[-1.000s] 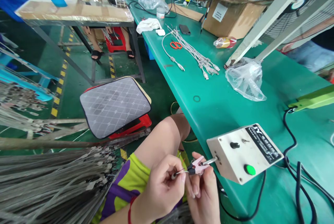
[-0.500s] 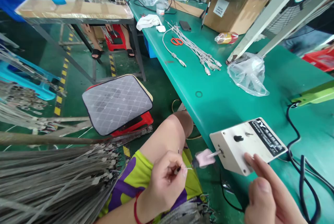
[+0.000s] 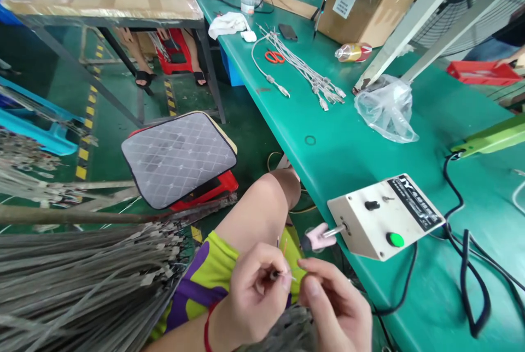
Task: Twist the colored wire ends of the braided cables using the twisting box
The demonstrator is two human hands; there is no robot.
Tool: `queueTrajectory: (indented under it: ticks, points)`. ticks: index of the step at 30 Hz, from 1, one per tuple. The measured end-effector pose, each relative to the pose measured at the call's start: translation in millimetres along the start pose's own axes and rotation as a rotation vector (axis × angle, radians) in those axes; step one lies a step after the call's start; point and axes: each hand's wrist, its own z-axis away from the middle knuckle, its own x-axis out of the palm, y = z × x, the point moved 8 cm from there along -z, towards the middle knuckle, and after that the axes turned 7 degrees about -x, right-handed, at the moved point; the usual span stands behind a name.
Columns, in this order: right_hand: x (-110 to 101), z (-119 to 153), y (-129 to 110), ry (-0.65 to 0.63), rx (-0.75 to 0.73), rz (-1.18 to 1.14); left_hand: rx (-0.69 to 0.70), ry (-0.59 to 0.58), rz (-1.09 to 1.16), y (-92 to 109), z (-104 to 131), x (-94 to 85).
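My left hand (image 3: 260, 289), with a red cord at the wrist, is closed in a pinch on a cable end, and thin wires (image 3: 285, 245) stick up past the fingers. My right hand (image 3: 338, 305) is just to its right, thumb and index finger curved and slightly apart, near the wire tips; I see nothing held between them. Beyond both hands, at the bench edge, is a cream control box (image 3: 385, 218) with a black knob, a small toggle and a green button (image 3: 395, 240). From its side a metal shaft carries a pink clip-like head (image 3: 320, 237).
On the green bench (image 3: 328, 160) lie several grey cables (image 3: 303, 70), orange-handled scissors (image 3: 274, 57), a phone (image 3: 287, 31), a plastic bag (image 3: 388, 109) and a cardboard box (image 3: 361, 10). Bundled grey cables (image 3: 90, 281) hang at my left. A cushioned stool (image 3: 180, 158) stands beyond my knee.
My right hand has left the control box and come down-left beside my left hand, uncovering the green button. The pink head on the shaft sits at a different angle, less blurred.
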Motion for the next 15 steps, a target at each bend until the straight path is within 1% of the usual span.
queueTrajectory:
  ticks: [1, 3, 6, 8, 10, 12, 15]
  points:
    - [8, 0, 12, -0.05, 0.067, -0.071, 0.031, -0.023, -0.024, 3, 2, 2.0]
    - [16, 1, 29, -0.139, 0.132, -0.205, 0.095, -0.06, -0.07, 10, 4, 5.6]
    - [14, 1, 38, -0.216, 0.132, -0.344, 0.141, -0.058, -0.105, 14, 6, 5.8]
    - [12, -1, 39, -0.211, 0.128, -0.362, 0.177, -0.063, -0.092, 16, 4, 5.7]
    - [14, -4, 37, -0.195, 0.138, -0.344, 0.224, -0.087, -0.068, 19, 1, 6.6]
    - [18, -10, 33, -0.152, 0.151, -0.318, 0.256, -0.095, -0.061, 22, -4, 6.8]
    - [23, -20, 26, -0.089, 0.142, -0.315, 0.259, -0.074, -0.064, 24, -11, 5.9]
